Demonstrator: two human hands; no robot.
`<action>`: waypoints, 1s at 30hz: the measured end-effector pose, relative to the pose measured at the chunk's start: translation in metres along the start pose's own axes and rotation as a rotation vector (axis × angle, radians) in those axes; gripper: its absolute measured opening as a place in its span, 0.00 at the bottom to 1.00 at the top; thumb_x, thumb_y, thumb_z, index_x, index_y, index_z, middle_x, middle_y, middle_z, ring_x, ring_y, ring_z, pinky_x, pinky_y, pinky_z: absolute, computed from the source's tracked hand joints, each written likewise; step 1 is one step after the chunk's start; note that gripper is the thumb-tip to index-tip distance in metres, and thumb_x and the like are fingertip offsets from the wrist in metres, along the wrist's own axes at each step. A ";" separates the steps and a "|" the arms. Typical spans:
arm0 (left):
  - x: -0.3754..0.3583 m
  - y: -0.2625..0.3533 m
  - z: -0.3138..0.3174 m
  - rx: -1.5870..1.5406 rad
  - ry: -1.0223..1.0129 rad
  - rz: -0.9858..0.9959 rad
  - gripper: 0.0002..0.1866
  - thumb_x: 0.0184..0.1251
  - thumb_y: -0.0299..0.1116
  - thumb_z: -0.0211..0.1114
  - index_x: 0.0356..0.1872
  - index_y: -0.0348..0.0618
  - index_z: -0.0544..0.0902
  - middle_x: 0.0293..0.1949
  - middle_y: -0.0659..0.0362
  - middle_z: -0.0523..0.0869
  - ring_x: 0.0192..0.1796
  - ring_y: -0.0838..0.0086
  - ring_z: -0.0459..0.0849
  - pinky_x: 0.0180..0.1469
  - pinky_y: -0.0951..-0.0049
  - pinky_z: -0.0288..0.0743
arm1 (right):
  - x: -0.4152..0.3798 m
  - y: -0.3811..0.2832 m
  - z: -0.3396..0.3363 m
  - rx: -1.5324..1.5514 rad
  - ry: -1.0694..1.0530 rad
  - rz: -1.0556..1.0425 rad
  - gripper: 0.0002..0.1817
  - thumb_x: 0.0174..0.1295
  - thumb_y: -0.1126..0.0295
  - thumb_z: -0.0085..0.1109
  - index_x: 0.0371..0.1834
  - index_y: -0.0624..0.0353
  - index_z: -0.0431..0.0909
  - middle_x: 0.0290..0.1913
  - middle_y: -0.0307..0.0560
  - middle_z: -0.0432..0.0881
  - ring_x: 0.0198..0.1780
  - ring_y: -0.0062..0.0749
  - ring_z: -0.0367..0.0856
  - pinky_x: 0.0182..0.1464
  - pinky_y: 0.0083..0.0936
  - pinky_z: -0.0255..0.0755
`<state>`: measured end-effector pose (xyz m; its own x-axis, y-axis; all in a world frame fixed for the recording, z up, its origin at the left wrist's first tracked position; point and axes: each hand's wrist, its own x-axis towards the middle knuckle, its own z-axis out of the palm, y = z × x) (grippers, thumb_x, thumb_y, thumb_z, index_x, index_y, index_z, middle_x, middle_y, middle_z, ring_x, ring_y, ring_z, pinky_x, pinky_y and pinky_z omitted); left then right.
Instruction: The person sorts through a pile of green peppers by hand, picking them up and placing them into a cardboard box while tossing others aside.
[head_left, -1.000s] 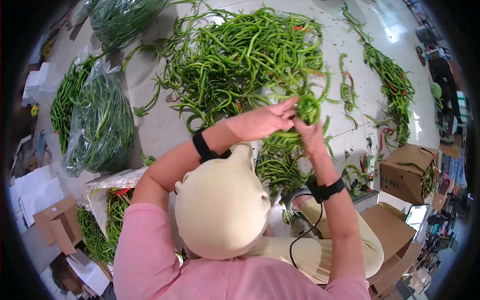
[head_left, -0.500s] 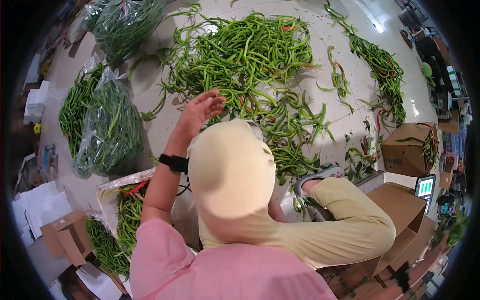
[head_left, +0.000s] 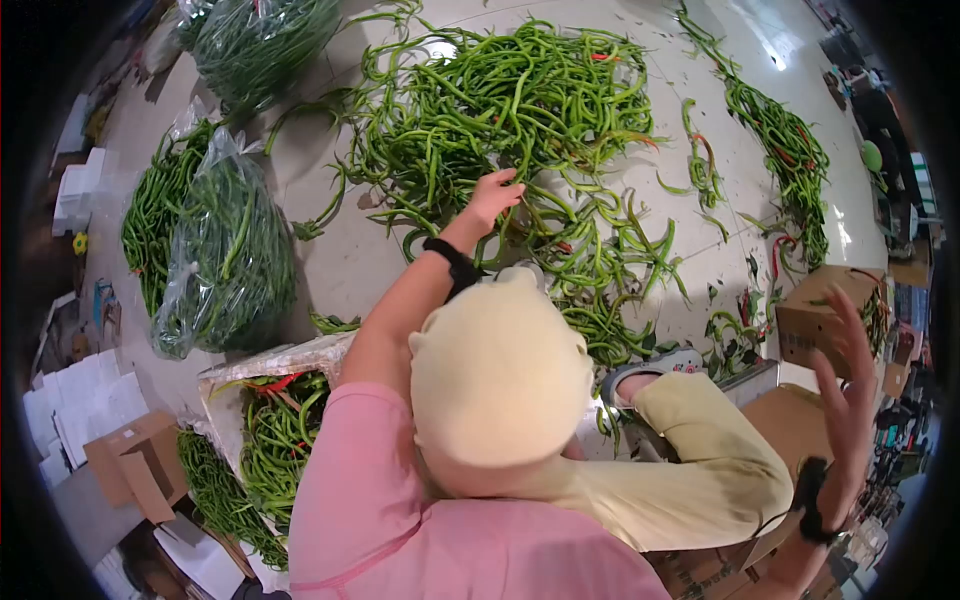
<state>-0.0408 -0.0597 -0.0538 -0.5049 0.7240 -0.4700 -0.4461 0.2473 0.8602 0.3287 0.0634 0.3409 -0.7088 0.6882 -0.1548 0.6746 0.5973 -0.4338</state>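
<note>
My left hand [head_left: 494, 199] reaches over the near side of a large loose pile of long green chili peppers [head_left: 500, 95]. Its fingers are half bent and somewhat apart, and I see nothing between them. At the far right, my right hand [head_left: 848, 385] is raised with its fingers spread, holding nothing, in front of a small cardboard box [head_left: 815, 310]. More chili peppers [head_left: 605, 330] lie scattered between the pile and my bent knee [head_left: 500, 375] in cream trousers.
Clear plastic bags of green peppers [head_left: 225, 250] stand on the left. A white foam box [head_left: 225, 410] with green and red peppers sits beside my left arm. A narrow row of peppers [head_left: 780, 135] lies at the right. An open cardboard box [head_left: 785, 425] is at my right.
My left hand has moved right, onto the near side of the pile. My right hand has come into view at the right, raised and spread. The view has shifted slightly.
</note>
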 end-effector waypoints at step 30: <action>0.034 0.028 0.021 0.568 0.059 0.526 0.32 0.51 0.25 0.63 0.62 0.40 0.65 0.55 0.52 0.70 0.57 0.67 0.72 0.57 0.68 0.69 | 0.342 0.013 0.400 0.978 -0.588 0.082 0.21 0.53 0.68 0.58 0.49 0.67 0.74 0.42 0.47 0.80 0.42 0.33 0.78 0.44 0.26 0.71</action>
<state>-0.0546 -0.0150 -0.0415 -0.5905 0.8064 0.0325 0.3025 0.1839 0.9352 0.0127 0.1424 -0.0727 -0.8308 0.2573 -0.4936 0.4559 -0.1941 -0.8686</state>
